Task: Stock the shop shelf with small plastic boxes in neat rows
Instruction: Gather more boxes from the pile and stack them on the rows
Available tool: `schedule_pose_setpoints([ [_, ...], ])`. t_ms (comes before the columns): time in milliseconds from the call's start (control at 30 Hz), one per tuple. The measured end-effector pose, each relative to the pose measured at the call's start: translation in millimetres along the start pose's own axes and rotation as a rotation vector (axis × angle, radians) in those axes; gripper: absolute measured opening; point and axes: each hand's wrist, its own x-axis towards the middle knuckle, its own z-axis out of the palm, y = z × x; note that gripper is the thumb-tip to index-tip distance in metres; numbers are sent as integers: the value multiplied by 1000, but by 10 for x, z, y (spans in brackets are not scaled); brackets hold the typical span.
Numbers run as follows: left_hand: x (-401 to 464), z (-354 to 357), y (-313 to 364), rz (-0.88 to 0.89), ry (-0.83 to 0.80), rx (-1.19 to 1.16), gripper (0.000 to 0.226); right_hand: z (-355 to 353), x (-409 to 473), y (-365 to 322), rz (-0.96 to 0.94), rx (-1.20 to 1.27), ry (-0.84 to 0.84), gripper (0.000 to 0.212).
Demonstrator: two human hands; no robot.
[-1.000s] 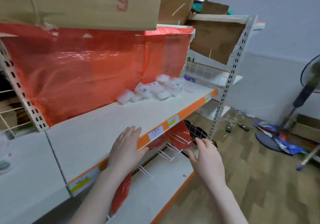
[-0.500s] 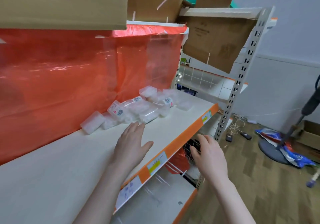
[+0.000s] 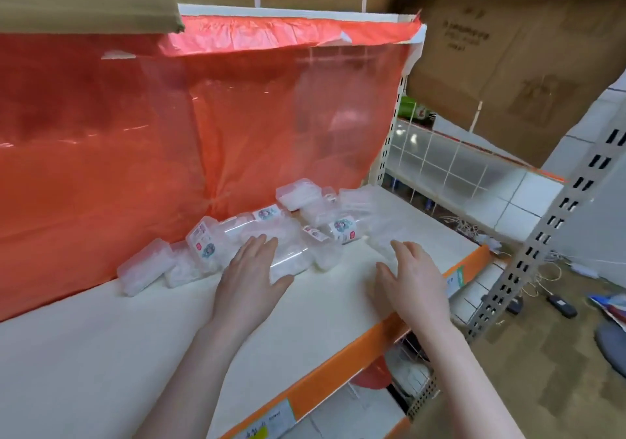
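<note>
Several small clear plastic boxes (image 3: 271, 235) lie in a loose jumble at the back of the white shelf (image 3: 135, 343), against a red plastic sheet. One box (image 3: 144, 271) lies apart at the left end. My left hand (image 3: 252, 276) reaches over the shelf with straight fingers, its tips at the front of the pile. My right hand (image 3: 411, 282) hovers with spread fingers just right of it, fingertips near a clear box (image 3: 382, 238) at the pile's right end. Neither hand holds anything.
The red plastic sheet (image 3: 203, 133) hangs behind the shelf. Cardboard boxes (image 3: 508, 52) sit overhead on the upper shelf. A perforated upright post (image 3: 548, 235) stands at right. The shelf has an orange front edge (image 3: 338, 377) with price labels. Cables and clutter lie on the floor.
Both hands have moved up from the shelf's front edge and forward over the shelf to the pile of boxes. The view has closed in on the shelf.
</note>
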Motion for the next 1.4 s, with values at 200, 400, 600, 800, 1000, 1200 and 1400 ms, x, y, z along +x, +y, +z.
schedule_pose_setpoints([
  [200,181,213,210,-207,55,29,67,214,740,178,-300,92,-137,44],
  [400,218,296,308,-311,79,88,66,338,1219,202,-567,147,-251,49],
  [600,233,353,302,-336,83,160,63,527,1373,202,-679,165,-277,44],
  [800,117,413,317,-338,175,149,58,624,1423,244,-717,132,-272,57],
  [1000,-35,370,272,-277,195,140,54,598,1359,291,-684,135,-295,60],
  [1200,-152,241,188,-343,125,126,59,528,1349,378,-636,145,-320,62],
  [1400,-287,198,114,-391,61,66,70,496,1322,384,-602,188,-341,64],
])
